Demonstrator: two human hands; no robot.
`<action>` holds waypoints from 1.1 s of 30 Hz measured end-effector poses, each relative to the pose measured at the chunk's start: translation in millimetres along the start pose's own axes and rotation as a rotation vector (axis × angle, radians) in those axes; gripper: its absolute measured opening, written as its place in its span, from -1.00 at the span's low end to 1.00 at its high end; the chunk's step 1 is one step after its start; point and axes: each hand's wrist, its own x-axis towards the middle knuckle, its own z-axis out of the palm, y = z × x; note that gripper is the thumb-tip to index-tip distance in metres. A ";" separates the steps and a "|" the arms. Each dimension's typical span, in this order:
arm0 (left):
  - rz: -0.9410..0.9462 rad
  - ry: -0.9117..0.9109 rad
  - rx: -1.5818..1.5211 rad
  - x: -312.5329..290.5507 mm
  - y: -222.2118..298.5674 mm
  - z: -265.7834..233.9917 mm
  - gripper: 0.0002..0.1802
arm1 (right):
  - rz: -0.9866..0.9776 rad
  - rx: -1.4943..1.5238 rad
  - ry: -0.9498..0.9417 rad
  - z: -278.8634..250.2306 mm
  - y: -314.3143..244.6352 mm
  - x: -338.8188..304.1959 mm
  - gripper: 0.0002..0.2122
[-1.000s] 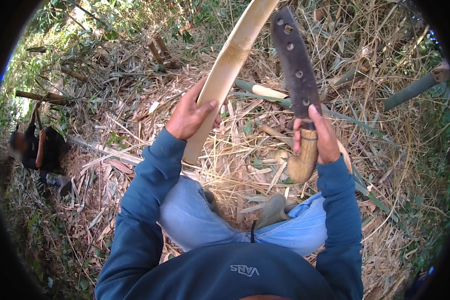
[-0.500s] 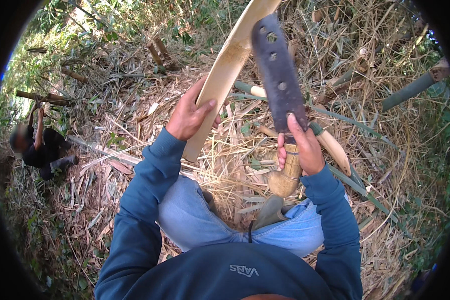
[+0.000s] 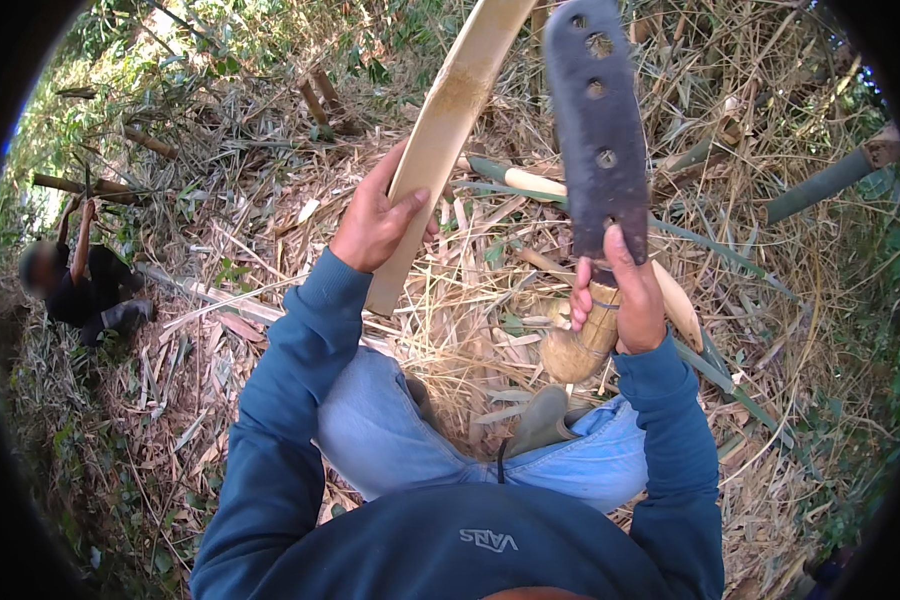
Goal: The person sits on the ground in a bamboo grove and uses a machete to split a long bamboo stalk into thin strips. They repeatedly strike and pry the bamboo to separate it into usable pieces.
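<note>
My left hand is closed around a pale split bamboo strip, thumb across its face. The strip slants up and to the right, past the top edge of the view. In my right hand is a machete, gripped by its bulbous wooden handle, with the thumb laid along the base of the blade. Its broad dark blade has several holes and points upward, to the right of the strip and apart from it. Part of the strip's lower end lies over the left palm, hiding some fingers.
Cut bamboo pieces lie on the ground to the right of the machete. A thick green bamboo pole juts in at the far right. Short stumps stand ahead. Another person crouches at the left, holding a tool near a bamboo length.
My right hand has moved the machete to the right, so its blade no longer overlaps the bamboo strip. The strip has shifted slightly left in my left hand.
</note>
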 end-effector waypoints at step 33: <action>0.052 0.011 0.038 -4.4 3.3 7.8 -0.31 | -0.002 -0.070 -0.007 4.7 -7.1 -8.5 -0.55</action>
